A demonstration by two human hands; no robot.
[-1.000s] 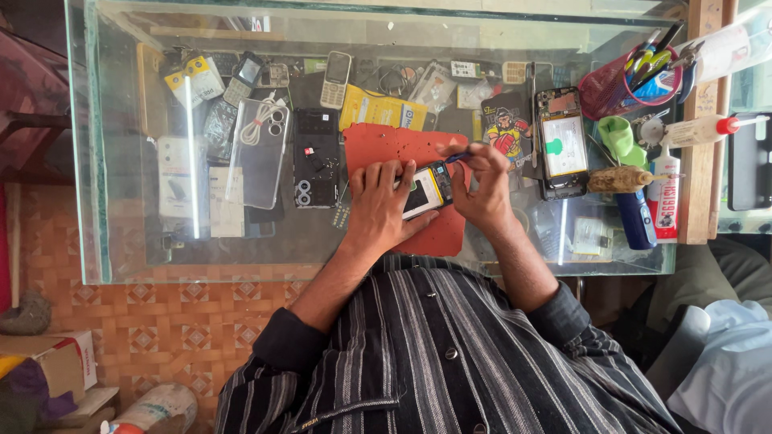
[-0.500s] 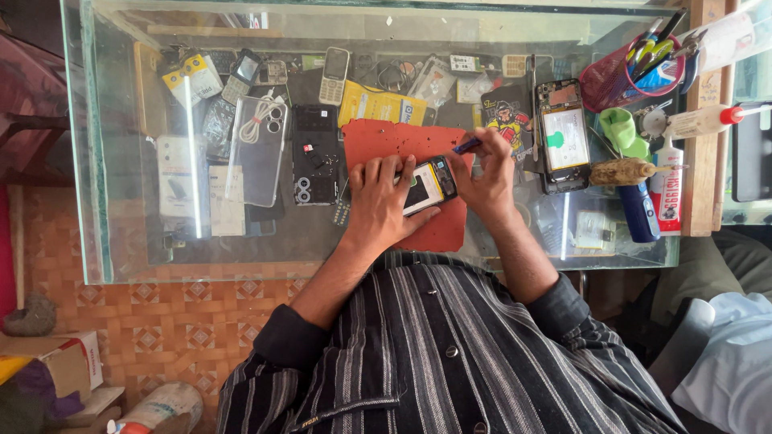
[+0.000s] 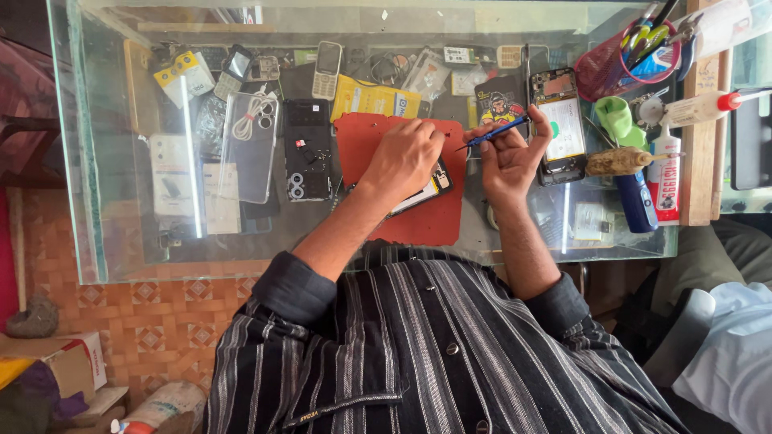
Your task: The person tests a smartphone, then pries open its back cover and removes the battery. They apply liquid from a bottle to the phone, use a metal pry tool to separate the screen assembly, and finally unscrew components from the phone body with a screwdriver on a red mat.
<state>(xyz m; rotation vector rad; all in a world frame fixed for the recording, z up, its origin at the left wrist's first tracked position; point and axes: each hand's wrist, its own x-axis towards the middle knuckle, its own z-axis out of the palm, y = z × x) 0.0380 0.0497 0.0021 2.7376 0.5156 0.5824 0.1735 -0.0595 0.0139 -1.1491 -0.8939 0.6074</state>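
An opened phone (image 3: 430,186) lies on a red work mat (image 3: 362,141) on the glass counter. My left hand (image 3: 402,158) lies over the phone and grips it, fingers curled at its far edge, hiding most of it. My right hand (image 3: 507,157) hovers just right of the mat, apart from the phone. It pinches a thin blue-handled tool (image 3: 494,133) whose tip points left toward my left fingertips.
Under the glass counter top (image 3: 121,241) lie phone cases, several phones and small parts. A second opened phone (image 3: 560,120) lies right of my right hand. A red basket of tools (image 3: 611,68), glue bottles (image 3: 663,169) and a brush sit at the right. Another person's clothed leg (image 3: 732,354) shows at bottom right.
My right hand lifted the blue tool off the phone and drew back to the right. My left hand slid further over the phone and now covers it.
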